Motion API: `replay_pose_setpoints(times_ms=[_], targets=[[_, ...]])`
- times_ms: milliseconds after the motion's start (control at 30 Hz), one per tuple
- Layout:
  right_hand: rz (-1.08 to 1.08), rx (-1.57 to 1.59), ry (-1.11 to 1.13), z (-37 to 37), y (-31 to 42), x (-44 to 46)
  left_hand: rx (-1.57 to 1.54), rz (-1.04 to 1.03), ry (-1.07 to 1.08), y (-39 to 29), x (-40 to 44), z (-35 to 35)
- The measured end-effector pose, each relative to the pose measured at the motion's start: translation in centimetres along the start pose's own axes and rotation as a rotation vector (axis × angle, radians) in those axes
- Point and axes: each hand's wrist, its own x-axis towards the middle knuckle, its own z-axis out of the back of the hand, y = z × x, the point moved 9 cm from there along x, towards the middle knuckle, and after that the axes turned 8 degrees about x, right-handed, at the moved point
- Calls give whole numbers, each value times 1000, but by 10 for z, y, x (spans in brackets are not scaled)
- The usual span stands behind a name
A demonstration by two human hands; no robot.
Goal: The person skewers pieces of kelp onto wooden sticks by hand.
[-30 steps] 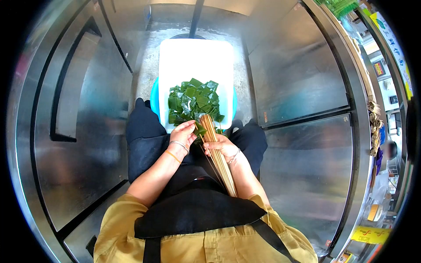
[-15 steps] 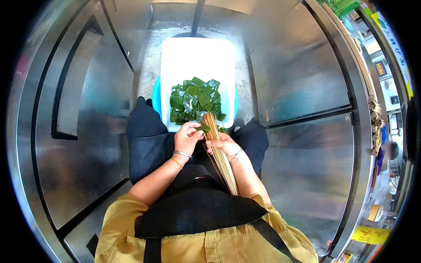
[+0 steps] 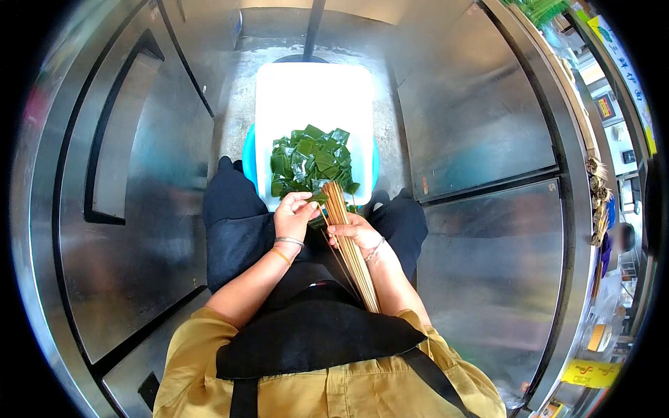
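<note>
My right hand (image 3: 357, 233) is closed around a bundle of bamboo skewers (image 3: 352, 258), which slants from above the hand down toward my apron. Close beside it, my left hand (image 3: 294, 214) pinches a small dark green kelp piece (image 3: 318, 198) between thumb and fingertips, near the upper ends of the skewers. A single thin skewer runs below these fingertips; whether it pierces the kelp is too small to tell. Just beyond both hands lies a pile of glossy kelp squares (image 3: 312, 159) on the near half of a white tray (image 3: 313, 90).
Under the tray shows the rim of a blue basin (image 3: 249, 164), between my knees. Stainless steel cabinet doors (image 3: 488, 258) stand close on the right, and another steel door with a recessed handle (image 3: 104, 139) on the left. Shelves with packages (image 3: 592, 373) line the far right.
My left hand has shifted slightly, and less of the kelp piece shows at its fingertips. My right hand and the skewer bundle have stayed nearly in place.
</note>
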Motion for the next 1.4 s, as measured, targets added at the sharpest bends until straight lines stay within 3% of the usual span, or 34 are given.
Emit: replay_pose_setpoints(times_ms=[233,433,767,967,1167,1400], targets=[[16,-17,-21,-2,2,-1,18,-81,48,1,-3,-3],[-1,-45,-10,-1,1,-1,-78,259,38,14,10,7],[-13,-32,-9,0,0,-1,-26,179,123,7,18,9],[-24,-25,-4,-6,2,-4,-167,378,274,12,19,1],[-20,-26,0,-6,2,-3,-152,307,188,14,18,6],[-13,-33,-13,-3,1,-1,92,-8,141,-13,18,11]])
